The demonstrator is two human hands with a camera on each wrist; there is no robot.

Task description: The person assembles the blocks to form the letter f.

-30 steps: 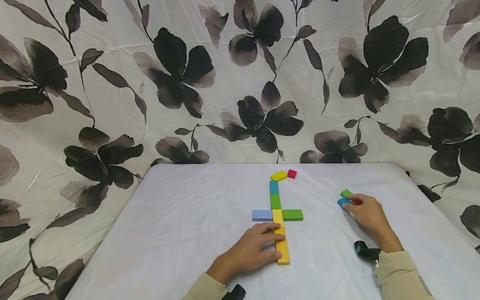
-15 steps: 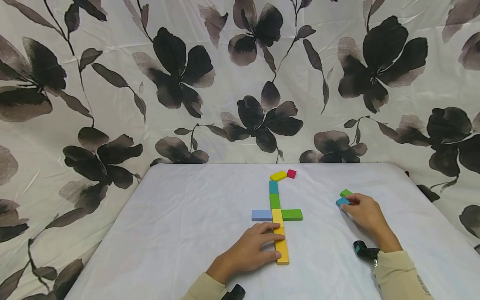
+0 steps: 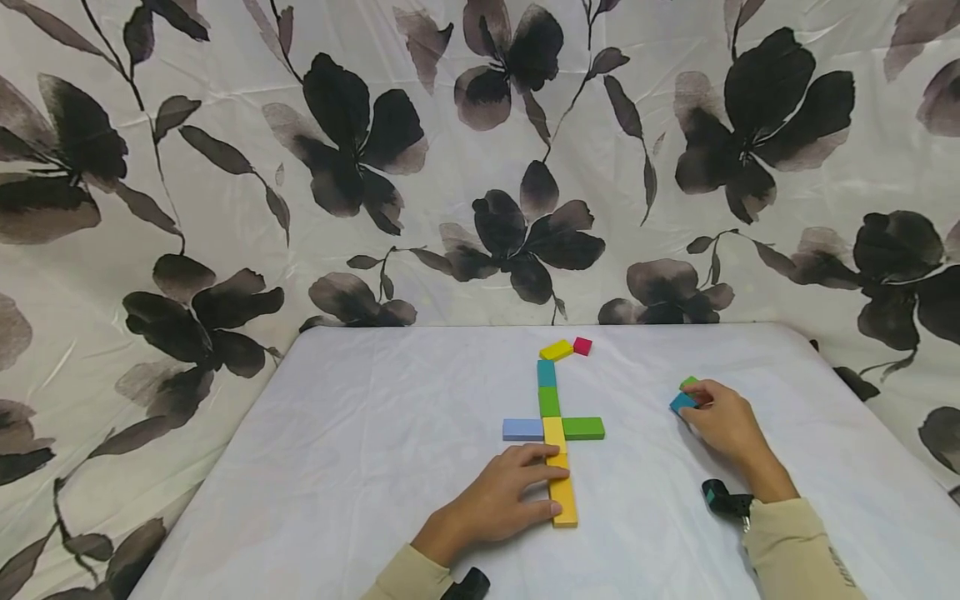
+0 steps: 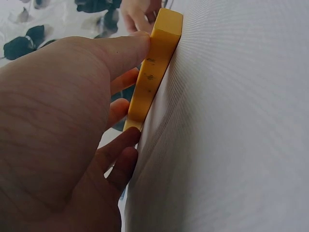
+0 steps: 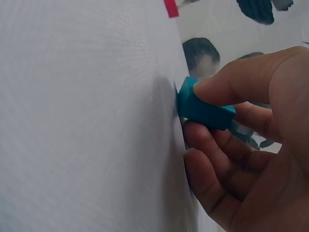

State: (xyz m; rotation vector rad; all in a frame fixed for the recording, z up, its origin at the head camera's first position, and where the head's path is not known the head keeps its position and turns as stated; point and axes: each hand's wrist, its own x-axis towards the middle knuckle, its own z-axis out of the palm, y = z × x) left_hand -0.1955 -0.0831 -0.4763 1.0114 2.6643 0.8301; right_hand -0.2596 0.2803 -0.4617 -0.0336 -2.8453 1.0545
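In the head view my left hand (image 3: 498, 497) rests at a row of two yellow blocks, its thumb and fingertips along the nearer yellow block (image 3: 566, 492) and reaching the farther yellow block (image 3: 553, 429). The left wrist view shows the thumb touching the yellow block (image 4: 157, 58), the other fingers spread along it. On the right, my right hand (image 3: 731, 425) pinches a blue block (image 3: 682, 403) between thumb and fingers, low at the cloth; the right wrist view shows this blue block (image 5: 205, 108) tilted. A green block (image 3: 688, 382) lies just behind, partly hidden by the fingers.
Beyond the yellow blocks the line continues with a green block (image 3: 550, 402), a teal block (image 3: 547, 373), a slanted yellow block (image 3: 557, 350) and a red block (image 3: 582, 346). A light blue block (image 3: 522, 430) and a green block (image 3: 583, 428) stick out sideways. White cloth (image 3: 337, 467) covers the table.
The right hand has shifted slightly leftward with the blue block, covering more of the green block behind it. The left hand stays in place on the yellow blocks.
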